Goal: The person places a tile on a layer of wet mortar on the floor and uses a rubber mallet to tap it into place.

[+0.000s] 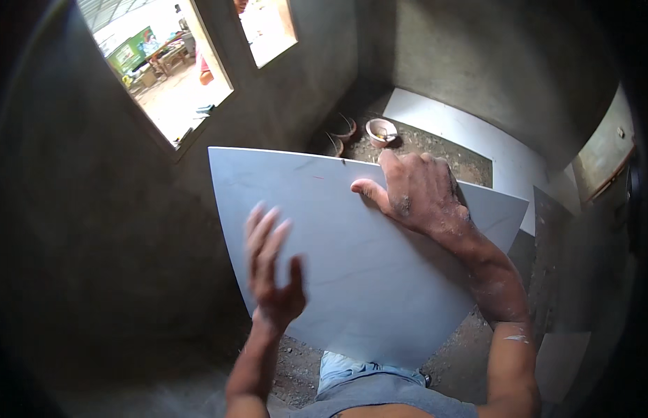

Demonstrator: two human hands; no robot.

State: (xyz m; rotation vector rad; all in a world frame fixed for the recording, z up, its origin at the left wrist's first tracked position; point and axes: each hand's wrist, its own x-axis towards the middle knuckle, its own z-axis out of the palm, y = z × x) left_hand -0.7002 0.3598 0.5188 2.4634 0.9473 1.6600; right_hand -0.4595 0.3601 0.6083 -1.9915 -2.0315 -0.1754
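Observation:
A large white tile [338,279] with faint grey veining stands upright or tilted in front of my body. My right hand [425,195] grips its upper edge, fingers hooked over the far side and thumb lying on the near face. A short red mark shows on the tile near that edge. In front of the tile's left part is my left hand [273,258], fingers stretched and thumb apart, slightly blurred. It holds nothing; whether it touches the tile I cannot tell. Grey dust coats parts of my right hand and forearm.
Beyond the tile, a pale bowl [382,132] stands on the rubble-strewn floor beside dark curved pans [346,129]. White tiles [442,118] are laid along the far wall. Two openings [163,76] pierce the grey left wall. A door [610,150] is at the right.

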